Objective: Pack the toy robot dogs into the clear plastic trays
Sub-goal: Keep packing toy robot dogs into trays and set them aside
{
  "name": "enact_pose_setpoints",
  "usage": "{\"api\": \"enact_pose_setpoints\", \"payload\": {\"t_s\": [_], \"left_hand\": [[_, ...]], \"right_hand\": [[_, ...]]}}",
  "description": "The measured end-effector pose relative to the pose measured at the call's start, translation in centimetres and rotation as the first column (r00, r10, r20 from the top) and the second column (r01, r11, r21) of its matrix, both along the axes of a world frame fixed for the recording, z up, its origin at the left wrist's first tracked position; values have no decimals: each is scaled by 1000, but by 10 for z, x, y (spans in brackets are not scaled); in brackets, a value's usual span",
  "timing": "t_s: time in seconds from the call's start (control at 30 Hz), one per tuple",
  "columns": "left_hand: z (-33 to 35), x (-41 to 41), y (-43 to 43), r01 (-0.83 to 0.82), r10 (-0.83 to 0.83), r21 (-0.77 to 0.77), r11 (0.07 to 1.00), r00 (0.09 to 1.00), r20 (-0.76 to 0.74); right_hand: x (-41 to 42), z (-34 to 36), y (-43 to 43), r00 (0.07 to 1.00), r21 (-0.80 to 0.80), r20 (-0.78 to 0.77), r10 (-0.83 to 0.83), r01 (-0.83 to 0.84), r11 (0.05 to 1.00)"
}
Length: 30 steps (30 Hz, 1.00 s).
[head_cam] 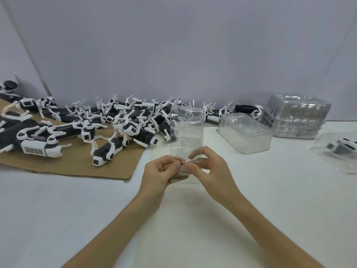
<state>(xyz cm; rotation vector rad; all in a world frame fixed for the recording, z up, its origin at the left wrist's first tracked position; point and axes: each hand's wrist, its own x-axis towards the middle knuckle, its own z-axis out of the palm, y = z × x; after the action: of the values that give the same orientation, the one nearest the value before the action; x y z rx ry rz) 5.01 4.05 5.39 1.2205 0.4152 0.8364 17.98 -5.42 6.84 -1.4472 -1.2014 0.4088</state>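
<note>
A clear plastic tray [187, 130] stands on end above the table's middle, and both my hands hold it at its lower edge. My left hand [161, 172] pinches the bottom left rim with curled fingers. My right hand [207, 168] pinches the bottom right rim, thumb in front. A heap of several black-and-white toy robot dogs [108, 122] lies to the left and behind, partly on a sheet of brown cardboard [73, 167]. No dog sits in the held tray.
An upside-down stack of clear trays [245, 133] lies right of centre. Behind it stands a taller stack of packed trays [296, 117]. At the far right edge, a clear tray covers one dog [340, 149]. White table [193, 219] and a grey wall behind.
</note>
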Motion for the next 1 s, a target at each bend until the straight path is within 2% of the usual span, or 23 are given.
{"api": "enact_pose_setpoints", "payload": {"t_s": [0.17, 0.27, 0.33, 0.43, 0.5, 0.53, 0.6, 0.67, 0.73, 0.83, 0.9, 0.93, 0.97, 1.0], "left_hand": [[5, -2, 3, -87, 88, -40, 995, 996, 15], [9, -1, 4, -55, 57, -29, 998, 997, 49], [11, -1, 6, -85, 90, -53, 995, 992, 85], [13, -8, 19, -167, 182, -124, 978, 976, 121], [13, -13, 28, -180, 208, -194, 964, 968, 139], [12, -14, 30, -168, 206, -237, 957, 967, 147], [10, -14, 31, -130, 187, -318, 939, 970, 154], [8, -13, 28, -90, 154, -378, 921, 978, 141], [6, -12, 26, -66, 131, -425, 903, 983, 126], [7, -12, 25, -38, 112, -499, 866, 987, 118], [8, -11, 23, -21, 98, -535, 845, 988, 116], [8, -10, 22, -15, 91, -541, 841, 989, 113], [7, -10, 21, -15, 87, -538, 843, 990, 109], [7, -10, 21, -16, 86, -530, 848, 990, 108]], "right_hand": [[3, 7, 0, 997, -20, -78, 24, -25, 999], [8, 15, -2, 991, 18, -132, 30, -28, 999], [16, 23, -4, 986, 96, -166, -33, 49, 994], [40, 37, -11, 955, 246, -151, -255, 286, 926], [59, 50, -14, 896, 340, 17, -444, 413, 845], [70, 56, -13, 826, 386, 145, -544, 459, 800], [97, 69, -5, 600, 457, 405, -689, 520, 722], [127, 78, 8, 413, 415, 592, -692, 580, 701], [154, 79, 24, 328, 286, 724, -607, 657, 697], [180, 66, 39, 263, 41, 896, -358, 754, 656], [183, 57, 42, 254, -109, 951, -176, 807, 580], [180, 54, 43, 262, -136, 953, -153, 819, 557], [173, 53, 44, 291, -125, 935, -204, 806, 578], [160, 54, 44, 359, -83, 878, -317, 766, 638]]}}
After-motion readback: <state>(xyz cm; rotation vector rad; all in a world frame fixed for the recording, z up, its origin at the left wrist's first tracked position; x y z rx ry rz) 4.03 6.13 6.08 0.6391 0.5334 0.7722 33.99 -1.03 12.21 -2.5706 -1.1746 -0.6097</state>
